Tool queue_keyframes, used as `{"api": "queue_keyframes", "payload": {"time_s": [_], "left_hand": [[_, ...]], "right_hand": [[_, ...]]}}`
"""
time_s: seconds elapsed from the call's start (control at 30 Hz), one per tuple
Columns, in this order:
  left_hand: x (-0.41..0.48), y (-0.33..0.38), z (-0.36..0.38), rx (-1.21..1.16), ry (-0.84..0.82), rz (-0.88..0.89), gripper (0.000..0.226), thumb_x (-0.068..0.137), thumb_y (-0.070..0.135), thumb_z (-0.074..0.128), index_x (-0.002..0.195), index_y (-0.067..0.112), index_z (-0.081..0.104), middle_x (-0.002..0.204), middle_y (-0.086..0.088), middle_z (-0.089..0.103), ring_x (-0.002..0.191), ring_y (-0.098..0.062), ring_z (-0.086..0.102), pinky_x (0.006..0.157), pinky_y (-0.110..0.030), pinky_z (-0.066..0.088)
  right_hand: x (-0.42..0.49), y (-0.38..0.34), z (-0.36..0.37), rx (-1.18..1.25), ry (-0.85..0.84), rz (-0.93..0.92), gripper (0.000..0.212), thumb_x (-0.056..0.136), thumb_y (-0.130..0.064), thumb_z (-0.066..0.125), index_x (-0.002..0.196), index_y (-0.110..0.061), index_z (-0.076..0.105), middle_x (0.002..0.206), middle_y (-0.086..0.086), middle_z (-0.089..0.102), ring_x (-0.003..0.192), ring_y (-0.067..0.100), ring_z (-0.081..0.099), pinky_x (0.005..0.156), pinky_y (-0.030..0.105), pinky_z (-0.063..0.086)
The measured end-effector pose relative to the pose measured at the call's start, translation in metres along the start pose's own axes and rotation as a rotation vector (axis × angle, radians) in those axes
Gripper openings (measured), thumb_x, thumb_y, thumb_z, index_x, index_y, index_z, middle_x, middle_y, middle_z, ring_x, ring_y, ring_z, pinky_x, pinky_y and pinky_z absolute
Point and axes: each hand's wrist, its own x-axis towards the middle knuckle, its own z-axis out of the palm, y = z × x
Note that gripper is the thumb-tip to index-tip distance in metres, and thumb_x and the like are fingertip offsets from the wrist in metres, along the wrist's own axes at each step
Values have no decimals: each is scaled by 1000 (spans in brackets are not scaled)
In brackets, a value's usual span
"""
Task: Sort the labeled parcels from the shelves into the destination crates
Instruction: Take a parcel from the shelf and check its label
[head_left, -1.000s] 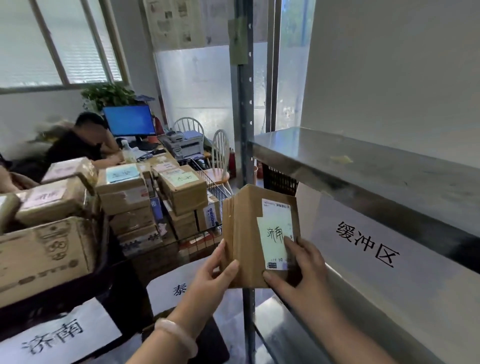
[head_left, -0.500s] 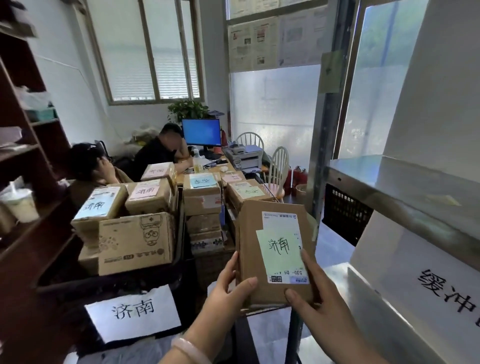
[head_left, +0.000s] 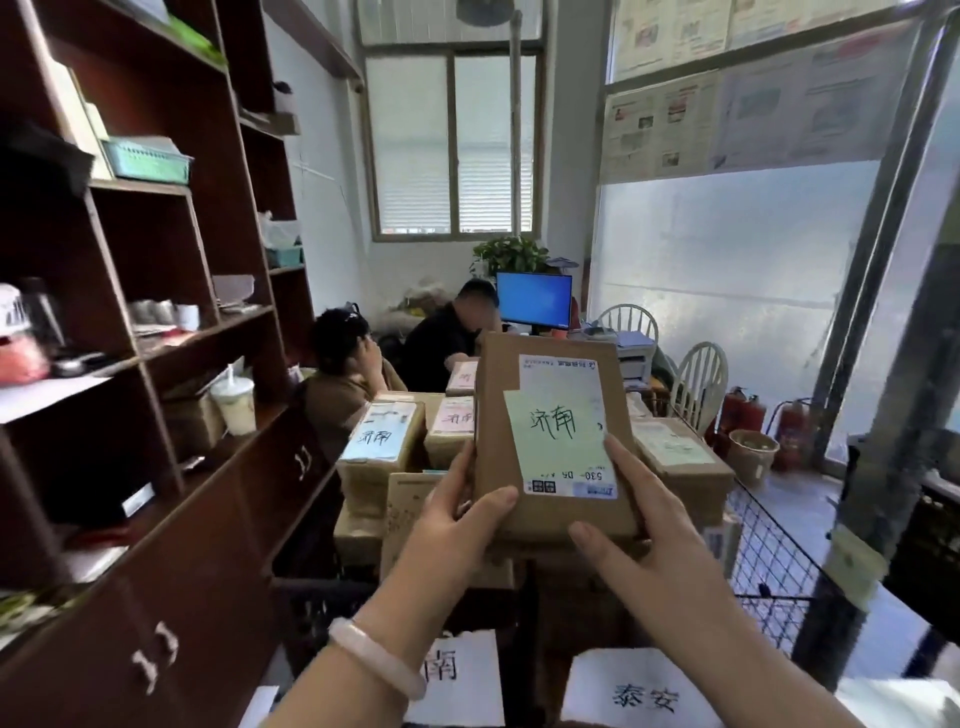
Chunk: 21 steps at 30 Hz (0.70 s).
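Parcel (head_left: 498, 395) is being held upright above the stacked boxes (head_left: 379, 441), its label facing the person so the handwritten green note (head_left: 556, 436) is readable. The left hand (head_left: 457, 525) and right hand (head_left: 639, 525) are gripping its lower corners, fingers (head_left: 618, 457) curled round the edges, probably for matching against the crate sign (head_left: 452, 670) below.

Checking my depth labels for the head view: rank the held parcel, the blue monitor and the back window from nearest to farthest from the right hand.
1. The held parcel, gripped by the right hand.
2. The blue monitor, on the far desk, centre.
3. The back window, far wall, above the monitor.
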Motion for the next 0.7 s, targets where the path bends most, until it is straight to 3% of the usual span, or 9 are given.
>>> {"api": "queue_keyframes", "payload": {"time_s": [0.07,0.17,0.27,0.33,0.43,0.5,0.57,0.63,0.7], "left_hand": [[26,13,-23,59,41,21,56,57,63,72,107,75,51,110,21,72,102,-8,70,81,-27,59],[71,34,-54,115,81,68,46,61,66,67,104,76,54,133,7,59,116,-16,62,98,-43,53],[119,42,-87,138,36,131,59,86,50,68,140,50,45,110,38,63,97,12,64,85,-26,54],[146,44,-103,176,6,143,65,94,38,65,151,39,35,98,46,61,83,23,60,72,-13,53],[176,38,-117,301,-51,153,72,95,27,66,154,32,27,113,56,8,79,35,49,65,0,46],[194,28,-125,391,-93,144,72,95,30,65,154,37,24,131,51,9,103,18,55,84,-11,52],[208,18,-133,532,-134,98,71,95,39,62,153,43,22,154,13,35,126,-13,51,104,-35,48],[219,9,-140,640,-137,100,71,92,47,63,151,48,24,151,0,39,132,-23,44,109,-42,44],[227,4,-145,651,-155,145,75,87,53,64,150,51,23,153,1,34,136,-24,40,109,-45,43]], "right_hand": [[30,-10,19,-21,12,1,78,76,-58,70,135,-70,21,126,-41,30,117,-1,46,91,23,45],[81,-24,48,-16,6,20,74,76,-60,70,134,-69,25,128,-27,42,110,-4,50,85,22,46],[130,-31,76,-19,-11,42,68,75,-63,68,132,-67,30,124,-28,46,108,-2,52,87,28,52],[160,-30,93,-57,4,60,63,75,-65,65,130,-63,34,116,-30,48,103,-2,53,85,29,53],[193,-21,115,-135,46,125,55,80,-63,62,130,-53,42,122,-16,54,105,8,55,89,38,52],[207,-14,127,-205,42,176,53,84,-59,62,132,-46,46,129,-7,54,112,16,52,94,41,48],[215,-7,134,-258,12,210,54,87,-56,60,137,-42,46,139,-4,50,120,18,47,100,39,43],[219,-4,136,-279,-5,223,57,88,-55,59,141,-43,42,145,-4,44,126,18,42,103,37,38],[219,-2,137,-318,-5,212,62,86,-56,60,143,-45,38,147,-5,42,129,17,40,106,37,37]]}}
